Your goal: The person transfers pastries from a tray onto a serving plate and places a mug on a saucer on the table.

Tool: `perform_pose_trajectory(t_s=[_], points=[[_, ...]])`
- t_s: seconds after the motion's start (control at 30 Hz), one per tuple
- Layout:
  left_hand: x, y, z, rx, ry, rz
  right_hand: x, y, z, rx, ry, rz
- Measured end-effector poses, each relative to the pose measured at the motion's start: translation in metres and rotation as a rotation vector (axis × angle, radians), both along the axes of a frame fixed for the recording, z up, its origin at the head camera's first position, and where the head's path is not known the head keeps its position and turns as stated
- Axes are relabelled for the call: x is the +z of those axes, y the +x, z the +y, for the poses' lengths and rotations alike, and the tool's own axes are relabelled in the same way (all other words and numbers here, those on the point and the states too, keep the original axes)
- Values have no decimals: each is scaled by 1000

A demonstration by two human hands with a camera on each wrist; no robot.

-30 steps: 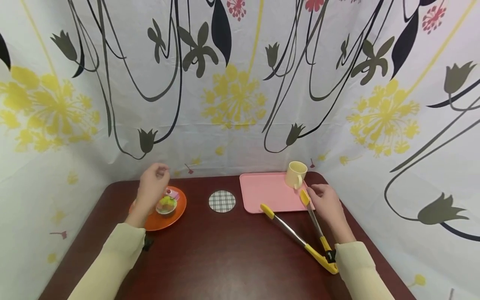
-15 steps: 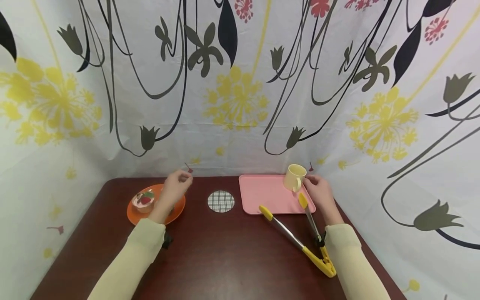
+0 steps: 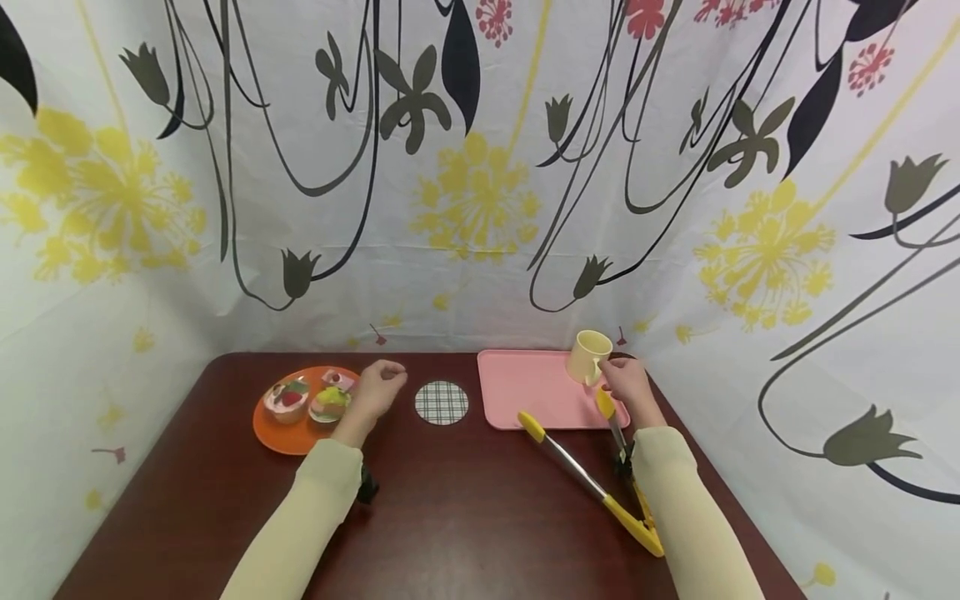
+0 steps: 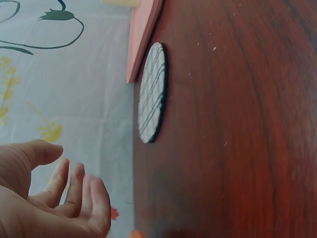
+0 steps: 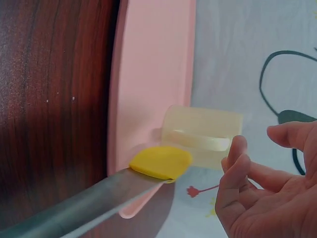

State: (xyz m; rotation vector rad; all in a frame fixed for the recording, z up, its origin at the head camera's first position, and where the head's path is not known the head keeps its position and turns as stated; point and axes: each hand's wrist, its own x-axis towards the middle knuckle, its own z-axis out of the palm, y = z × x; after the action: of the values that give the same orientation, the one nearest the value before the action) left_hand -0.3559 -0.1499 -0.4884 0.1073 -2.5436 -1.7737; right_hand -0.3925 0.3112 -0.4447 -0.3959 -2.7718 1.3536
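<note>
My left hand (image 3: 377,390) hovers between the orange plate (image 3: 279,439) and the round checked coaster (image 3: 442,402). Its fingers bend loosely around nothing, as the left wrist view confirms. At the pink tray's right end stands a pale yellow mug (image 3: 587,357), its handle facing me. My right hand (image 3: 630,388) is right beside that handle; in the right wrist view its thumb is apart from the fingers and nothing lies between them. Yellow-tipped metal tongs (image 3: 577,462) lie spread on the table, one tip near the tray, partly hidden by my right forearm.
The pink tray (image 3: 525,392) sits at the back right, against the patterned curtain (image 3: 480,308). On the plate are a strawberry-topped cupcake (image 3: 287,401), a yellow-green topped one (image 3: 330,404) and a small pink-and-white piece (image 3: 337,380). The dark wooden table (image 3: 457,517) stretches in front.
My left hand has moved right, off the plate towards the coaster, uncovering the cupcakes. My right hand has shifted left to the mug's handle. Mug, tray and tongs stay put.
</note>
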Motion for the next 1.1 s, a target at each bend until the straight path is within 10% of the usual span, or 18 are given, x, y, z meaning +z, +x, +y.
perform_pose_trajectory(t_s=[0.53, 1.1], points=[[-28, -12, 21, 19, 59, -84, -12, -11, -2, -11, -232, -102], [-34, -31, 26, 20, -155, -111, -18, -25, -8, -7, -297, -117]])
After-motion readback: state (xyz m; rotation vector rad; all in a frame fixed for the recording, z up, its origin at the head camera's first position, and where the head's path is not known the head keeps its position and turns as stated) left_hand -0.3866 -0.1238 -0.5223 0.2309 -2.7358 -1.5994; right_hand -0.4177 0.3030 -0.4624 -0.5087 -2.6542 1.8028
